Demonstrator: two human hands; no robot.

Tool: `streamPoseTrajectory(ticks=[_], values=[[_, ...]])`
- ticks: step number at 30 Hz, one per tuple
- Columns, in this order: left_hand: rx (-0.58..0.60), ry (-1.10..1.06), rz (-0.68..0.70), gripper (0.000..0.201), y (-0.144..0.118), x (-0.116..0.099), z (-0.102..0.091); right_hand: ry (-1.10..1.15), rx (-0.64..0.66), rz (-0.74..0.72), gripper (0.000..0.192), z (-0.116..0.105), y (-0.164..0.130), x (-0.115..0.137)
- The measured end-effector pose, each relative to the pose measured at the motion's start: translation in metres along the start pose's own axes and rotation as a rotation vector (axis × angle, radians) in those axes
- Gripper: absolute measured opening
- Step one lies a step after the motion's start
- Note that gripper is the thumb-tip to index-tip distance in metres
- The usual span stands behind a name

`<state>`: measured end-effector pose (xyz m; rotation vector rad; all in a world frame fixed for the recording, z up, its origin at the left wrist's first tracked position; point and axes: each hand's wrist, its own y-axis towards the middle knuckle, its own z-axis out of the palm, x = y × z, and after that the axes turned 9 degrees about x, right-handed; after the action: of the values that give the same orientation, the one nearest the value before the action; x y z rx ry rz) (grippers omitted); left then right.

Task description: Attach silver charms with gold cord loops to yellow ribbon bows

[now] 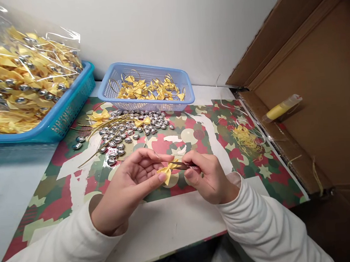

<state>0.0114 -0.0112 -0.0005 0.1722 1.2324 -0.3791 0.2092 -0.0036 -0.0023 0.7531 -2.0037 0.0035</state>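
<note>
Between the thumb and fingers of my left hand [138, 171] is a small yellow ribbon bow [166, 173]. My right hand [209, 174] is closed around thread snips [182, 166], their dark metal blades pointing left and touching or crossing the bow. The grip end of the snips is mostly hidden by my fingers. Just beyond my left hand lies a spread of shiny silver beads [121, 136]. Another yellow bow [142, 122] rests on these beads, and more bows with gold cords [99, 117] lie at their left.
A blue basket [149, 103] of yellow bows stands at the back. At the left, a larger blue basket [71, 110] carries a clear bag [33, 69] of bows with silver beads. Yellow thread scraps [246, 140] lie at right, beside a cardboard wall [315, 77] with a yellow tube [283, 107].
</note>
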Motion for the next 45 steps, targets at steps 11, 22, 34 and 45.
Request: streamPoseTrajectory(ticks=[11,22,34,45], values=[[-0.006,-0.16,-0.041,0.029,0.0,-0.006,0.002,-0.268,-0.078,-0.016,0.02,0.0,0.002,0.005],[0.01,-0.188,-0.048,0.03,0.001,-0.005,0.003,-0.255,-0.106,0.018,0.02,0.004,0.002,0.006],[-0.001,-0.193,-0.059,0.028,0.0,-0.005,0.002,0.078,-0.179,0.104,0.02,0.0,0.001,0.004],[0.133,-0.141,-0.127,0.019,-0.001,-0.005,0.003,0.417,-0.05,0.236,0.021,0.011,0.005,0.0]])
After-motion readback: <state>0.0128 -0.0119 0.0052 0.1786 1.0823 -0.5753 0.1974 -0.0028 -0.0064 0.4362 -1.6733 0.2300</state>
